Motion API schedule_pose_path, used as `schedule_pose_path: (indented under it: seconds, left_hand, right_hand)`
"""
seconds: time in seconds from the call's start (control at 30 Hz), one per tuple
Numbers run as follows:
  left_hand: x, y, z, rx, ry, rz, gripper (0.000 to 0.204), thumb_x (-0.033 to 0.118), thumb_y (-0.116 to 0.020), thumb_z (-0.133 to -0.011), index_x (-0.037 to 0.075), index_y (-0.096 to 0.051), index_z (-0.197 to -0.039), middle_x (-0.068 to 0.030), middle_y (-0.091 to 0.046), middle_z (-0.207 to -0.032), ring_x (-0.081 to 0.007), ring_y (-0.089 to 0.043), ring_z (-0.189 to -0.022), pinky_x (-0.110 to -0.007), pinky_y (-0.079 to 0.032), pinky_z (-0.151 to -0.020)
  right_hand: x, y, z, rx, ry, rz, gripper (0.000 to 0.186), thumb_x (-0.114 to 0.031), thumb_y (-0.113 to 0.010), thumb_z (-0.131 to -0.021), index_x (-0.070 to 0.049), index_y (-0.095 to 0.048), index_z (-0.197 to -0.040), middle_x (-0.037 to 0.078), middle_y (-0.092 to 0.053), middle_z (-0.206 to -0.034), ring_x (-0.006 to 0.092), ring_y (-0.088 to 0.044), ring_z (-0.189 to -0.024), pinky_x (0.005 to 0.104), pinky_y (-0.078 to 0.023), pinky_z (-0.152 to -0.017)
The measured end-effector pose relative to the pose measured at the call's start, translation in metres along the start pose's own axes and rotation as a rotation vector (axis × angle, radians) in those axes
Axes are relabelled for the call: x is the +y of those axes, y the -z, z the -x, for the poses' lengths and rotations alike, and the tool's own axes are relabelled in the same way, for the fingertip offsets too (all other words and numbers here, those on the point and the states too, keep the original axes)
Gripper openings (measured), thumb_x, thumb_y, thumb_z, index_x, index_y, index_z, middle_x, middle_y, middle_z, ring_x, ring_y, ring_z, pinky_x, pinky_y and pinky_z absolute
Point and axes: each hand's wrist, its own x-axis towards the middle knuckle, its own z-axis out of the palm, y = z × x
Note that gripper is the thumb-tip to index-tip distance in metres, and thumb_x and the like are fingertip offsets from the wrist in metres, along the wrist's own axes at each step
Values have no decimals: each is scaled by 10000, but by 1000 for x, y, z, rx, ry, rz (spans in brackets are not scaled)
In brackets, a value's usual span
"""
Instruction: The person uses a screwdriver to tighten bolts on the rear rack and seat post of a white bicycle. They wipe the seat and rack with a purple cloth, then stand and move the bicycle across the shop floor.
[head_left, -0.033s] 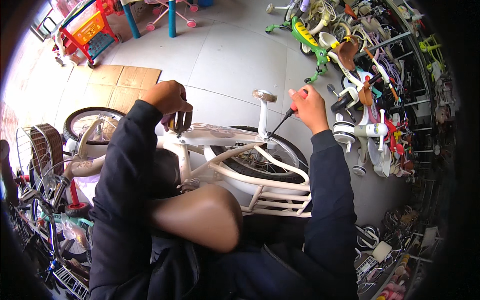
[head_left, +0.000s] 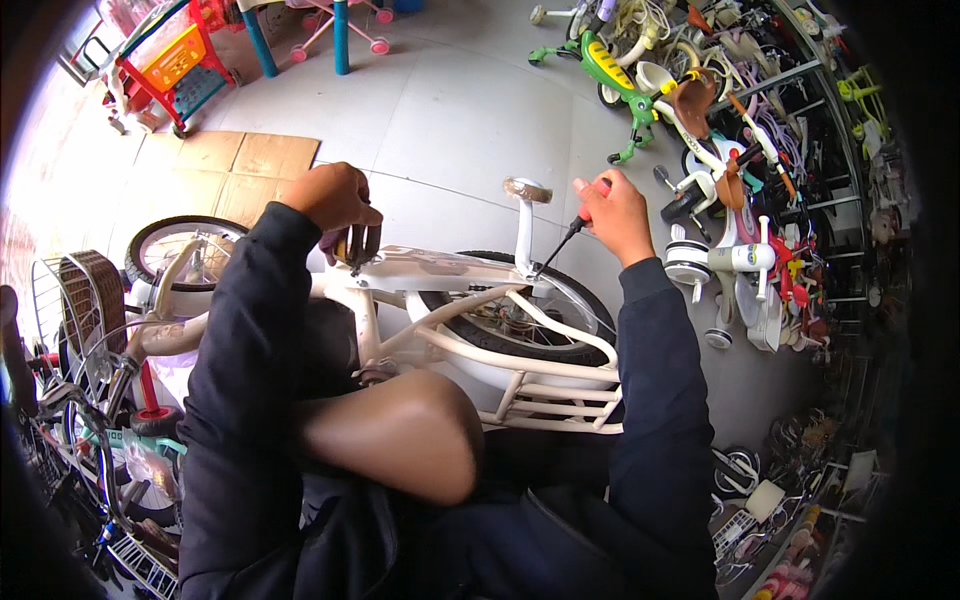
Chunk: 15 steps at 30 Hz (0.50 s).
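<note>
A cream bicycle [head_left: 437, 342] lies on its side in front of me, its brown saddle [head_left: 400, 435] close to my body. My left hand [head_left: 335, 195] is closed around the dark pedal [head_left: 366, 243] at the front end of the chain guard [head_left: 425, 264]. In my right hand [head_left: 622, 215] is a screwdriver [head_left: 567, 240], gripped by its red handle. Its dark shaft slants down to the rear wheel's [head_left: 583, 318] hub area, where the tip meets the foot of a white bracket. That bracket holds a small training wheel [head_left: 527, 190] upright.
Flattened cardboard [head_left: 245, 155] lies on the tiled floor beyond the front wheel [head_left: 185, 250]. At right, children's ride-ons, including a green one [head_left: 617, 75], crowd a metal rack. More bicycles stand at left, near a wire basket [head_left: 95, 300]. A toy cart [head_left: 175, 70] is at far left.
</note>
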Motion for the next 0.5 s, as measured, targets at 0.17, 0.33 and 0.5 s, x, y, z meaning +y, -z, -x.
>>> schedule_pose_path:
  seconds: [0.17, 0.33, 0.5]
  left_hand:
    - [3, 4, 4, -29, 8, 7, 459, 337, -876, -752, -9, -775, -1037, -212, -767, -941, -339, -743, -855, -396, -594, -804]
    - [8, 5, 3, -76, 94, 7, 461, 324, -882, -783, -9, -769, -1080, -204, -770, -994, -339, -746, -877, -387, -604, -827]
    - [9, 6, 5, -86, 95, 42, 462, 313, -894, -782, -10, -765, -1087, -204, -769, -1002, -333, -747, -888, -388, -604, -835]
  right_hand:
    - [15, -6, -5, -34, -28, 24, 375, -298, -760, -951, 35, -591, -986, 110, -710, -807, 168, -708, -686, 321, -559, -635]
    - [26, -11, -9, -45, -19, 74, 375, -312, -745, -969, 24, -580, -956, 108, -711, -795, 171, -708, -669, 327, -559, -631]
    - [33, -12, -15, -69, -51, 84, 386, -312, -745, -967, 38, -584, -971, 114, -711, -792, 180, -717, -668, 332, -560, -621]
